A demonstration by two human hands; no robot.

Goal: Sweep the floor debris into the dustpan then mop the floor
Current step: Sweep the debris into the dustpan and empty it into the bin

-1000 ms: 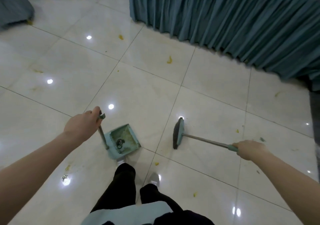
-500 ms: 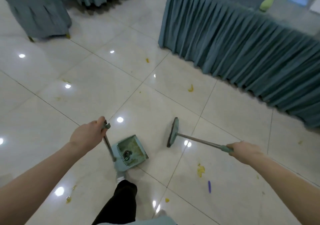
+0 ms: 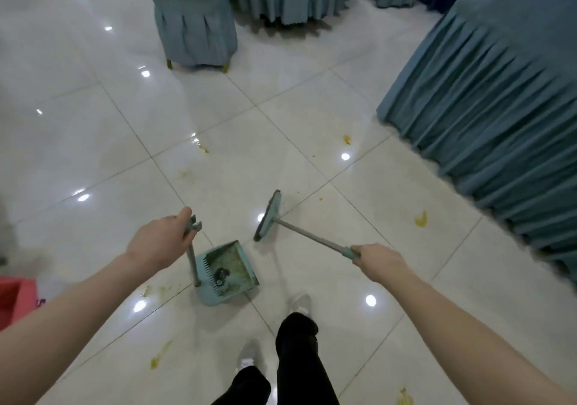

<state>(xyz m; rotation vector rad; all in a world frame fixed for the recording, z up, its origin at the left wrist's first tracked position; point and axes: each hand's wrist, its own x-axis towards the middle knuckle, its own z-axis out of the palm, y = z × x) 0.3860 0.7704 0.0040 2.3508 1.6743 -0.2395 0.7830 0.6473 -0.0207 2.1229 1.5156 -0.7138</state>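
- While both arms reach forward, two hands are at work: the left hand (image 3: 157, 242) curls its grip round the top of the dustpan's upright handle, and the right hand (image 3: 379, 261) curls its grip round the teal end of the broom's handle.
- One dustpan (image 3: 229, 272), teal, sits low on the floor just ahead of the person's feet; inside lie yellowish crumbs and one dark lump.
- One broom (image 3: 268, 215) has its head just beyond the dustpan's far corner, apart from it; whether the bristles touch the floor cannot be told.
- Yellow debris (image 3: 420, 219) lies in several scattered bits: one near the skirted table, two farther out on the tiles, smears beside the dustpan, and more at the near edge of the view.
- Two legs in dark trousers with two pale shoes stand behind the dustpan.
- The floor (image 3: 93, 142) is glossy white tile with thin joints and many ceiling-light reflections.
- One covered chair (image 3: 195, 20) and at least three blue-green skirted tables (image 3: 487, 98) stand around.
- A red object (image 3: 15, 295) shows at the left edge.
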